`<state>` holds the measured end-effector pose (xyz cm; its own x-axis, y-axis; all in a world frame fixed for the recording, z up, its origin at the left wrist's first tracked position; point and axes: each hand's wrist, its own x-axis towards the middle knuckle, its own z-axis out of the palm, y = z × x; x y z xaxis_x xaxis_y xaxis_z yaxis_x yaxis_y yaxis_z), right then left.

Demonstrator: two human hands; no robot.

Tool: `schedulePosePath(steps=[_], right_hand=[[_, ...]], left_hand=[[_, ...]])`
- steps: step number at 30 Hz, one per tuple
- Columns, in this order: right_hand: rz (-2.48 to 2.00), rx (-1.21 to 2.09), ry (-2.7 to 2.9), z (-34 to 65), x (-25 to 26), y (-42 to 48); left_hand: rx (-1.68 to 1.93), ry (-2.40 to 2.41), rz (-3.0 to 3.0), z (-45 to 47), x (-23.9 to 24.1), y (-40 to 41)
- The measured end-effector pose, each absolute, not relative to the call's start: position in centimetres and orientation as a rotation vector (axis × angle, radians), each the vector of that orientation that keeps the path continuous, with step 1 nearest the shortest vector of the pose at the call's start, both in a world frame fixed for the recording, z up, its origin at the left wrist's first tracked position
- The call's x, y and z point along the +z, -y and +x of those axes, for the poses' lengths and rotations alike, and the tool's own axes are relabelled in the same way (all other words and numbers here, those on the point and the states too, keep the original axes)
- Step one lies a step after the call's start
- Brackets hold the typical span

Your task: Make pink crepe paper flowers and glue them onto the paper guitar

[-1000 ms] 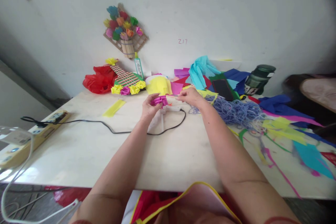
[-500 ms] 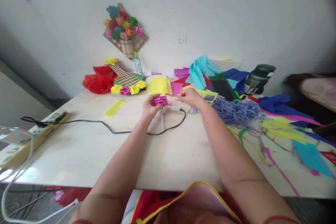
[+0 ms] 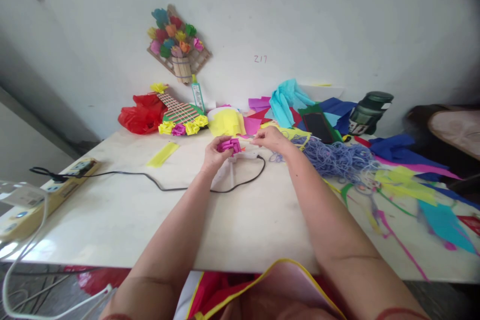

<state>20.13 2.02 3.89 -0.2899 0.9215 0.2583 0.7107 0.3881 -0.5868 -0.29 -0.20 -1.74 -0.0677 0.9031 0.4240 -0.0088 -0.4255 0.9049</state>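
Note:
My left hand [image 3: 215, 154] is closed on a magenta paper flower [image 3: 230, 146] of folded petals, near the middle of the table. Just to its right, my right hand [image 3: 269, 138] is in a pinch, fingertips pointing at the flower. Something thin and pale seems to stick out from that pinch, too small to name. Under the flower lies a white glue gun [image 3: 224, 172] with its black cord, partly hidden by my left hand and wrist. A small orange tip shows beside the flower.
A purple-blue string tangle [image 3: 333, 157] and coloured crepe paper scraps [image 3: 408, 185] spread to the right, near a phone [image 3: 318, 126] and dark green jar [image 3: 371, 112]. A flower-trimmed guitar craft [image 3: 182, 112] stands back left. The cord runs to a power strip [image 3: 67, 187].
The magenta flower has turned slightly in my left hand, and its petals show at another angle. My right hand has hardly moved.

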Motion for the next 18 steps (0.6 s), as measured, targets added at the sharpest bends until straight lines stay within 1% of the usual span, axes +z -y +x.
schedulePosePath(steps=[18], right_hand=[[-1.179,0.708,2.116,19.63,3.35,-1.71]], left_hand=[[1.443,-0.893,1.365,-0.61,-1.54,0.3]])
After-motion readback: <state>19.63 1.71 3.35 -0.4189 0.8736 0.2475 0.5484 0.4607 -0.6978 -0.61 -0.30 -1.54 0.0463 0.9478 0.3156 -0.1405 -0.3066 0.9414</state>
